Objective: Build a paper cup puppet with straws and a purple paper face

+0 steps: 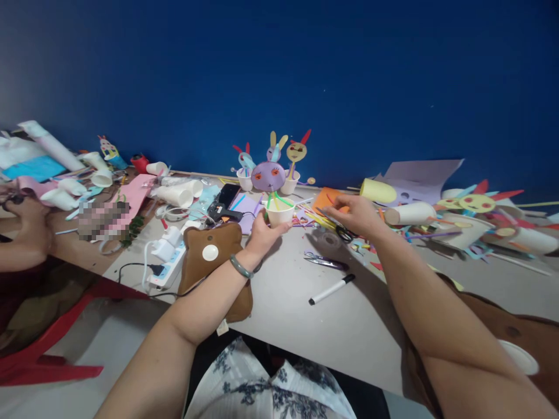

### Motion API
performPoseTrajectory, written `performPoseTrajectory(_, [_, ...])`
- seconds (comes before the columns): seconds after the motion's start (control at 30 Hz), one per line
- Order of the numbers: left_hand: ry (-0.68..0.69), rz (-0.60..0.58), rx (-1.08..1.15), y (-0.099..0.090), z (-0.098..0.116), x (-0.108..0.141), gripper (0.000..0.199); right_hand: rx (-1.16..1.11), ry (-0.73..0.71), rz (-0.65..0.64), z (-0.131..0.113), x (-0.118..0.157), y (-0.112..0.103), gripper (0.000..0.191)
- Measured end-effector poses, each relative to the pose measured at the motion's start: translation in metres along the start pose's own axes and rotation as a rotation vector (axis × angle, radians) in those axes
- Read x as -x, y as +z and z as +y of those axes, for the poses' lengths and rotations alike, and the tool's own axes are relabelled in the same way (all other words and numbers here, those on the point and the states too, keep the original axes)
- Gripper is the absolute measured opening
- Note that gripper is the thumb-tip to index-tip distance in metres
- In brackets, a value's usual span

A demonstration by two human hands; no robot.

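Observation:
My left hand (262, 234) wraps round a white paper cup (279, 214) and keeps it upright over the table. Green strips rise from the cup, and a purple paper face (268, 176) with orange eyes stands just behind its rim. To the right, my right hand (354, 214) is over a pile of thin coloured sticks (321, 220), its fingers drawn together; what they pinch, if anything, is too small to make out. Close below it lie black-handled scissors (344, 234) and a roll of clear tape (328, 240). Nearer me are another pair of scissors (326, 262) and a black-and-white marker (332, 290).
Behind the cup stand finished paper-faced cups (289, 183). A brown cushion (207, 256) and a white power strip (168, 267) lie left, near a glue gun (225, 212). Paper cups and cutouts (463, 233) crowd the right. A co-worker's arm (26, 233) is at far left.

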State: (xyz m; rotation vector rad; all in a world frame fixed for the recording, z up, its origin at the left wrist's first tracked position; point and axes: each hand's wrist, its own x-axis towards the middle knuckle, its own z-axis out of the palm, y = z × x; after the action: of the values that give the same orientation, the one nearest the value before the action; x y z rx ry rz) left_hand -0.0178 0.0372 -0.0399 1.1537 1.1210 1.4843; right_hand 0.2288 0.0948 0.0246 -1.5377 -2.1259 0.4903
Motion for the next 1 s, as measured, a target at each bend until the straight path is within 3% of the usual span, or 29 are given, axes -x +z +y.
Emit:
performPoseTrajectory(0.13, [-0.034, -0.146, 0.006, 0.005, 0.01, 0.008, 0.063, -0.513, -0.039, -0.441, -0.011, 0.006, 0.003, 0.066])
performPoseTrajectory(0.23, [-0.058, -0.193, -0.02, 0.008, 0.016, 0.012, 0.067, -0.665, -0.082, -0.525, -0.024, 0.009, 0.018, 0.071])
performPoseTrajectory(0.37, [-0.053, -0.21, -0.061, 0.008, 0.015, 0.013, 0.072, -0.829, -0.102, -0.402, -0.036, 0.012, 0.044, 0.066])
performPoseTrajectory(0.47, [-0.056, -0.207, -0.118, 0.006, 0.01, 0.012, 0.071, -0.876, -0.038, -0.294, -0.036, 0.013, 0.059, 0.075])
performPoseTrajectory(0.6, [-0.064, -0.232, -0.078, 0.006, 0.008, 0.012, 0.075, -0.871, 0.026, -0.227, -0.035, 0.013, 0.063, 0.081])
performPoseTrajectory(0.7, [-0.081, -0.283, 0.044, 0.007, 0.006, 0.011, 0.083, -0.862, 0.013, -0.18, -0.032, 0.011, 0.043, 0.081])
performPoseTrajectory(0.77, [-0.079, -0.258, 0.021, 0.006, 0.005, 0.01, 0.078, -0.818, 0.017, -0.07, -0.023, 0.007, 0.018, 0.082])
performPoseTrajectory(0.87, [0.021, -0.23, -0.224, 0.002, 0.003, 0.011, 0.052, -0.666, 0.124, 0.082, 0.001, 0.001, -0.019, 0.087])
performPoseTrajectory(1.0, [0.252, -0.436, -0.736, 0.003, 0.008, 0.024, 0.021, -0.528, 0.367, 0.134, 0.035, -0.008, -0.036, 0.092])
